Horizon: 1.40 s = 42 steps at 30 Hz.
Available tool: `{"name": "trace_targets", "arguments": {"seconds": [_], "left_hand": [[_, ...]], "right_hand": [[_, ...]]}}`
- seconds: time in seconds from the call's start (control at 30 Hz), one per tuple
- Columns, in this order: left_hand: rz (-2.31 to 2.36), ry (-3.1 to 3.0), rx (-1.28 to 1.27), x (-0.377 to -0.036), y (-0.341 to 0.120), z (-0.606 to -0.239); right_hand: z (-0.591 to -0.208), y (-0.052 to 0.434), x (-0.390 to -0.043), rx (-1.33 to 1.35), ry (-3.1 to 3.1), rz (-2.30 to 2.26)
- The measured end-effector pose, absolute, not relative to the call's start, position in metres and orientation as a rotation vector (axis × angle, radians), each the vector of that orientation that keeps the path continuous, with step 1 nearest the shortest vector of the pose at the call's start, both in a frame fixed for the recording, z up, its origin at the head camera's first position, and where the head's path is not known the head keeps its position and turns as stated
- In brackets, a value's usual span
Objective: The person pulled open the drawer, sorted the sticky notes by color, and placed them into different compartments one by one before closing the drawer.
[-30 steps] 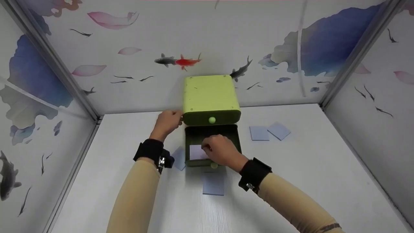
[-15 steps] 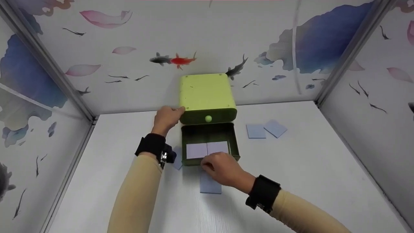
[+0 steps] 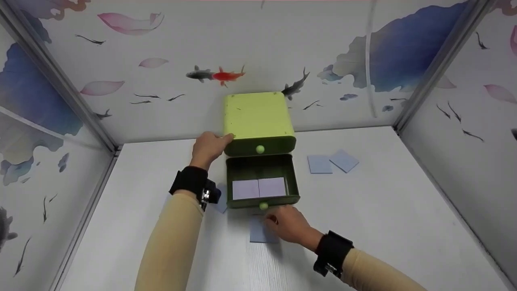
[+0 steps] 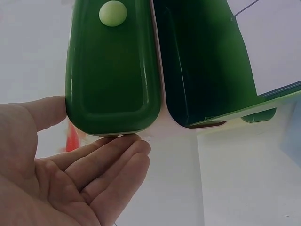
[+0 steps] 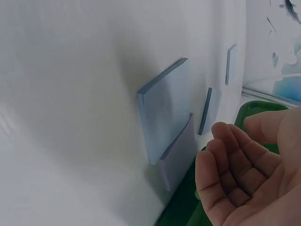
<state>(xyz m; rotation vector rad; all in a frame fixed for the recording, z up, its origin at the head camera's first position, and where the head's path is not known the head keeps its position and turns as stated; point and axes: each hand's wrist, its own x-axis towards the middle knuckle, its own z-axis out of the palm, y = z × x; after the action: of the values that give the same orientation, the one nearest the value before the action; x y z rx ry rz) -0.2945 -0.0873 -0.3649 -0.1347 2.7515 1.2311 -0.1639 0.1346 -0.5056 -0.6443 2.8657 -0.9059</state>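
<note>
A yellow-green box (image 3: pixel 258 115) with a dark green front and round knob stands against the back wall. Below it a dark green drawer (image 3: pixel 295 178) is pulled out, with two lavender square tiles (image 3: pixel 245 189) side by side inside. My left hand (image 3: pixel 208 147) touches the box's front left corner, thumb on its top edge; in the left wrist view the fingers (image 4: pixel 117 165) lie nearly straight against its side. In front of the drawer, my right hand (image 3: pixel 288 224) hovers loosely curled over a blue square tile (image 3: pixel 260 234); its palm (image 5: pixel 254 174) holds nothing in the right wrist view.
Two blue tiles (image 3: pixel 320 164) lie to the right of the drawer, one turned at an angle. Another blue tile (image 3: pixel 221 204) is partly hidden beside the left wrist. A lavender tile (image 5: pixel 181 157) overlaps the blue one in the right wrist view. Printed walls enclose the white table (image 3: pixel 383 210).
My right hand has come out of the drawer toward me and slightly right, uncovering the second lavender tile. My left thumb has moved onto the box's top edge.
</note>
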Motion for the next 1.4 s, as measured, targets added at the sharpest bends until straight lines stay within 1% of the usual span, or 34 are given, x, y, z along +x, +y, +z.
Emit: {"name": "trace_targets", "arguments": {"seconds": [0.23, 0.47, 0.6, 0.8, 1.4], "left_hand": [[1.222, 2.744, -0.139, -0.296, -0.087, -0.362], [1.189, 2.71, -0.131, -0.296, -0.087, -0.359], [1.172, 2.691, -0.129, -0.297, -0.089, -0.358], [1.173, 2.706, -0.119, -0.299, -0.089, -0.361], [1.169, 2.723, -0.111, -0.299, -0.091, -0.364]], "right_hand": [[-0.516, 0.131, -0.17, -0.432, 2.752, -1.143], [-0.516, 0.126, -0.171, -0.248, 2.594, -1.434], [-0.514, 0.122, -0.172, -0.209, 2.544, -1.528], [-0.507, 0.119, -0.183, -0.155, 2.576, -1.582], [-0.503, 0.111, -0.209, -0.023, 2.501, -1.65]]}}
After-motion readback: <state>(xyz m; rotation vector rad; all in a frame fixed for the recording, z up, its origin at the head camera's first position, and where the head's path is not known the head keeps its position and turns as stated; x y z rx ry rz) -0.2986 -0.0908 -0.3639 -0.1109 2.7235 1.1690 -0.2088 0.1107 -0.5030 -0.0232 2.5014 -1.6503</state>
